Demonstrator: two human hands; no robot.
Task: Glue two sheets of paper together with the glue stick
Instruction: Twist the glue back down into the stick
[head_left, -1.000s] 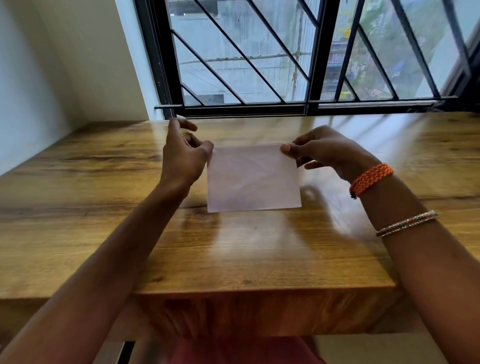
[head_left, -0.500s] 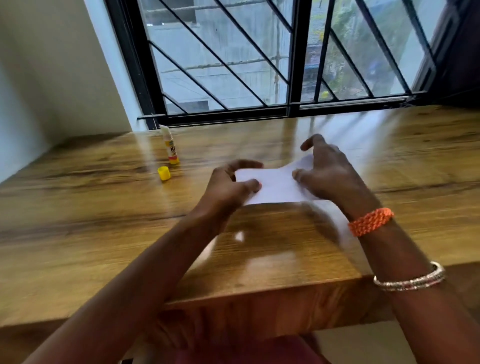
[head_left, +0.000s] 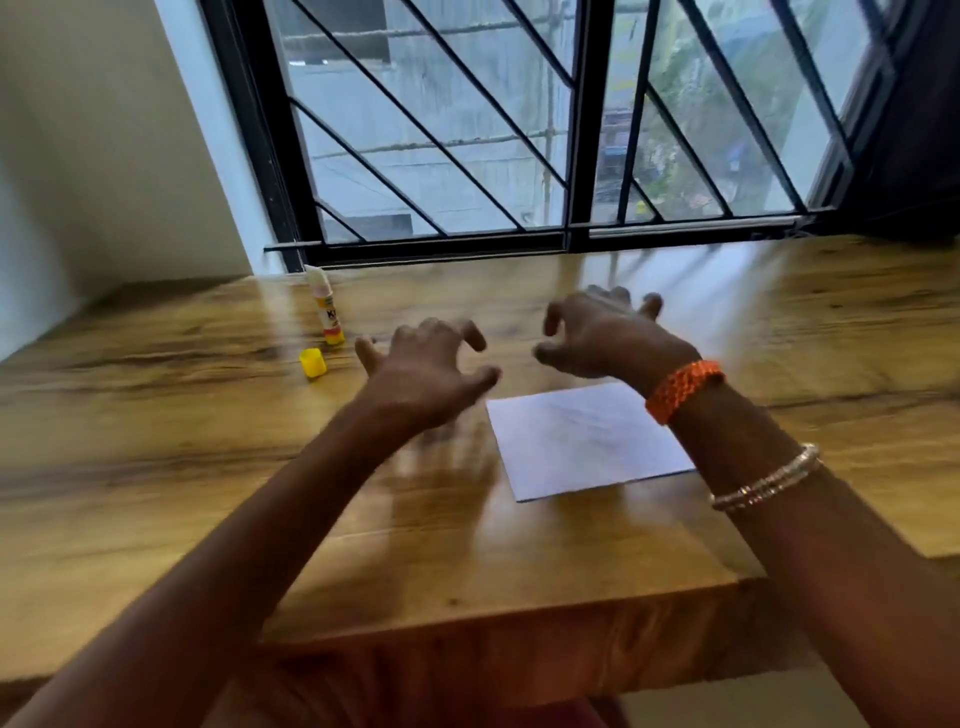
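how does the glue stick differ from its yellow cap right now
The glue stick stands upright and uncapped near the window; the yellow cap sits apart from it, nearer the person. The stick is tall, white with a yellow base; the cap is short and all yellow. Both rest on the wooden table, untouched by either hand.

One head-worn wide-angle view looks forward and down from the near edge of the wooden tabletop (head_left: 156, 441), close over both forearms, facing the barred window (head_left: 467, 130) along the far side.
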